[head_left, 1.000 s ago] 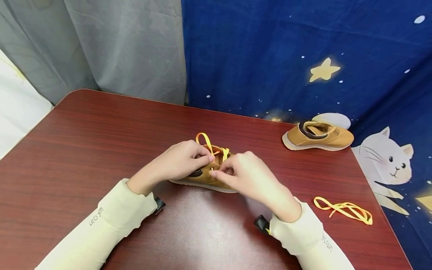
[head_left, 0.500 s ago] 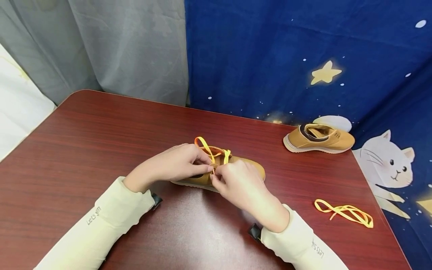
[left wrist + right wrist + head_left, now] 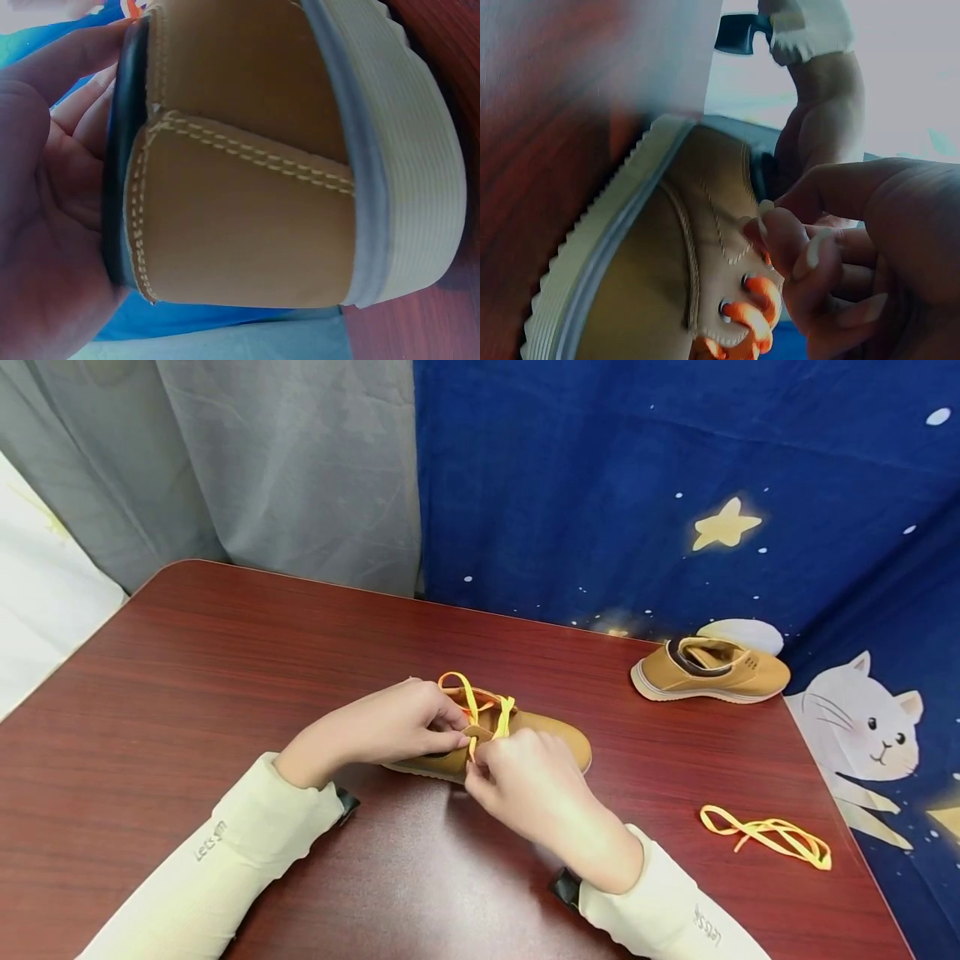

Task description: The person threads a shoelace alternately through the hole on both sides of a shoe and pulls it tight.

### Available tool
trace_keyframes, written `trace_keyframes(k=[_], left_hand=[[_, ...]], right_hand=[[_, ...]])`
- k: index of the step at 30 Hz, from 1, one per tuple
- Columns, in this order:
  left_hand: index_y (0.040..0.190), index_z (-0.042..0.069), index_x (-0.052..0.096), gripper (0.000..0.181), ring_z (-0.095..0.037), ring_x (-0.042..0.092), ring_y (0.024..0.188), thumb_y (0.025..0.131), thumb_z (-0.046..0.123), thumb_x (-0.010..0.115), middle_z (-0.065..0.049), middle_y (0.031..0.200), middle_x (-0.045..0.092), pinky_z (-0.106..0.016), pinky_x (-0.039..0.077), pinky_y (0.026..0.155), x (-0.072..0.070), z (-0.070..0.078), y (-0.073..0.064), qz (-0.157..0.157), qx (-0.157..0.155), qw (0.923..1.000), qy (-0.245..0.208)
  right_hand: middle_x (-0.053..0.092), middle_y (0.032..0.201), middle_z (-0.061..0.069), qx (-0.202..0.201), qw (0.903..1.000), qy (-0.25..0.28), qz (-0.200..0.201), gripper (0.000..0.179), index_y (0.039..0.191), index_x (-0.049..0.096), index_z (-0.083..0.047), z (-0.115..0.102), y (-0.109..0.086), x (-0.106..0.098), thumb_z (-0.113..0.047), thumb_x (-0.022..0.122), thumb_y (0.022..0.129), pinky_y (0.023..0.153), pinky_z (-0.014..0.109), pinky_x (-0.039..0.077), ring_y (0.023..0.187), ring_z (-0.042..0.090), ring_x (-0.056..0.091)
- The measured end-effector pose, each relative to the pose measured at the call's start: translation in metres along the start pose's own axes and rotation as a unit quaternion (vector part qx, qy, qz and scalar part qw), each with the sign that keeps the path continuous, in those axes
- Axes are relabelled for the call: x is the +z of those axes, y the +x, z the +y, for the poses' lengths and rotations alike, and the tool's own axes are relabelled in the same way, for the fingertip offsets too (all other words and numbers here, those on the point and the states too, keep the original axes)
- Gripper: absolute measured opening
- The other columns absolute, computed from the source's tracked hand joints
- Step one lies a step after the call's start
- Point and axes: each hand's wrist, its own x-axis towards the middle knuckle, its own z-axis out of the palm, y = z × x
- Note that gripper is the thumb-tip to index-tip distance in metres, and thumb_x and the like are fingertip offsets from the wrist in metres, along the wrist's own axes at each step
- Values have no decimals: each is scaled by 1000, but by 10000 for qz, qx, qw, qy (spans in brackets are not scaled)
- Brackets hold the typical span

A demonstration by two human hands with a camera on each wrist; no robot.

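Note:
A tan low shoe (image 3: 558, 735) lies in front of me with its toe to the right. Yellow shoelace (image 3: 505, 717) runs through its front eyelets, looking orange in the right wrist view. My left hand (image 3: 386, 722) reaches over the heel end and pinches the eyelet flap (image 3: 476, 732). In the left wrist view, that thumb is at the collar edge above the stitched heel (image 3: 240, 217), with fingers on the opening side. My right hand (image 3: 532, 789) pinches the lace just below the flap, fingers curled. Its fingertips hide the lace end. Another lace loop stands up behind the left fingertips.
A second tan shoe (image 3: 712, 670), with no lace in its eyelets, stands at the table's back right. A loose yellow shoelace (image 3: 768, 837) lies bundled near the right edge of the red-brown table (image 3: 247, 652). Grey and blue curtains (image 3: 555, 485) hang behind.
My right hand has moved left and slightly toward me, and a short stretch of lace now shows below the flap. The left hand has shifted little. The flap now lifts up between the hands.

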Motion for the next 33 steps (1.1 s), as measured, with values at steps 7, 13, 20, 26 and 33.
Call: trace_keyframes(k=[7, 13, 20, 26, 33], left_hand=[[78, 20, 71, 18, -1, 45, 61, 94, 14, 67, 16, 66, 57, -19, 36, 58, 0, 2, 1, 6, -184, 9998, 33], [78, 20, 71, 18, -1, 49, 64, 94, 15, 67, 15, 68, 61, -19, 40, 60, -1, 3, 0, 36, -193, 9998, 48], [75, 20, 68, 20, 0, 44, 61, 95, 15, 66, 16, 64, 55, -20, 36, 58, 0, 2, -1, 96, -151, 9997, 175], [78, 22, 71, 18, 0, 43, 59, 95, 16, 66, 17, 63, 55, -20, 34, 56, 0, 1, -1, 84, -186, 9997, 152], [80, 21, 72, 17, 0, 42, 59, 95, 16, 66, 16, 64, 56, -19, 34, 56, 0, 2, -1, 89, -152, 9997, 158]], right_hand=[[34, 47, -11, -330, 9994, -38, -111, 37, 51, 44, -21, -12, -6, 2, -20, 72, 76, 40, 26, 26, 43, 10, 34], [32, 46, -13, -864, 9958, -236, -208, 39, 49, 44, -23, -20, -11, 1, -22, 72, 77, 39, 28, 28, 41, 9, 32], [48, 47, -12, -1541, 9857, -423, -527, 36, 51, 49, -24, -29, -18, 2, -27, 73, 79, 41, 27, 28, 40, 9, 40], [46, 48, -15, -2088, 9739, -457, -765, 38, 53, 47, -25, -36, -23, 3, -31, 73, 80, 40, 25, 27, 41, 6, 33], [50, 48, -17, -2626, 9596, -410, -918, 35, 54, 52, -28, -44, -29, -1, -34, 73, 81, 42, 25, 30, 39, 7, 38]])
